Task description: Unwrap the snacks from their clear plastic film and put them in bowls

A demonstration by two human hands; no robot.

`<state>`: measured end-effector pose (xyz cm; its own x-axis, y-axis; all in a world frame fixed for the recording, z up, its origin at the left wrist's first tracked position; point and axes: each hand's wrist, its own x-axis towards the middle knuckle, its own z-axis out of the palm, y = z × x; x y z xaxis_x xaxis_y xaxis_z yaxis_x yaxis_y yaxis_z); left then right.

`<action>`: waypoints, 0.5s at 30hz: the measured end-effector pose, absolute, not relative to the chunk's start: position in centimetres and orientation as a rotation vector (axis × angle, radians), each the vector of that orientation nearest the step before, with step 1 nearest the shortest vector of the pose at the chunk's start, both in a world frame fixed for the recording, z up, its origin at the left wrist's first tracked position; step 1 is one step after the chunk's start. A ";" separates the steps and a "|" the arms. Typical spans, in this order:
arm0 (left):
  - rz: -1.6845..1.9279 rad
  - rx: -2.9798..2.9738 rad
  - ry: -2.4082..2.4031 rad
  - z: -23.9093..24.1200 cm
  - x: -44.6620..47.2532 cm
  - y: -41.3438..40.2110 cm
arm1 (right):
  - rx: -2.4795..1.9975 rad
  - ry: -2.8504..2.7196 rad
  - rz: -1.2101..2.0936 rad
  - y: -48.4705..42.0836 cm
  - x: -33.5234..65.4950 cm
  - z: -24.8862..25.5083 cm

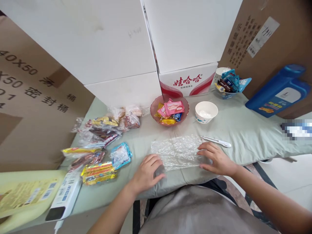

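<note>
Head view: clear plastic sheet (177, 151) lies flat at front edge of desk (243, 130), left hand (147, 172) and right hand (214, 159) spread palm-down on its two ends, apparently keeping the crinkled film taut; pen (216, 141) just behind sheet, pink candy bowl (152, 109) farther behind.

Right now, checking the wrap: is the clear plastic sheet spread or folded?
Spread: the crinkled clear plastic sheet lies flat, left hand and right hand at its ends.
</note>
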<state>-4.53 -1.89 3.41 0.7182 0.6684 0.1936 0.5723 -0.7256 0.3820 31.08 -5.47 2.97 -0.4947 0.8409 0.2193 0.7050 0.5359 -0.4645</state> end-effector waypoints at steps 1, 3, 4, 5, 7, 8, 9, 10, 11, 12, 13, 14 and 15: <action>0.426 2.632 0.954 3.0 -5.2 -2.3 | -1.269 -2.394 0.471 -6.0 31.7 2.5; 0.438 2.609 0.967 2.0 -6.2 -2.9 | -1.278 -2.425 0.488 -6.8 32.6 1.4; 0.468 2.582 0.979 1.7 -6.5 -3.1 | -1.278 -2.416 0.479 -7.1 32.7 1.0; 0.503 2.544 0.994 1.5 -6.7 -3.2 | -1.276 -2.396 0.467 -7.3 32.8 0.7; 0.577 2.432 1.047 1.4 -6.6 -3.1 | -1.269 -2.337 0.457 -7.3 32.4 0.6; 0.616 2.358 1.101 1.5 -6.4 -2.9 | -1.273 -2.296 0.460 -7.2 32.1 0.7; 0.649 2.278 1.176 1.6 -6.1 -2.5 | -1.297 -2.247 0.466 -6.8 31.7 0.9; 0.677 2.201 1.271 1.8 -5.7 -2.0 | -1.347 -2.192 0.469 -6.3 31.3 1.1; 0.694 2.132 1.375 1.8 -5.2 -1.3 | -1.425 -2.134 0.460 -5.8 30.8 1.2; 0.693 2.077 1.480 1.9 -4.7 -0.5 | -1.523 -2.083 0.437 -5.1 30.2 1.3; 0.675 2.041 1.583 1.8 -4.1 0.3 | -1.633 -2.045 0.399 -4.3 29.7 1.2; 0.641 2.024 1.677 1.7 -3.6 1.1 | -1.740 -2.030 0.350 -3.6 29.2 1.1; 0.593 2.025 1.759 1.6 -3.0 1.9 | -1.830 -2.041 0.296 -2.9 28.8 0.9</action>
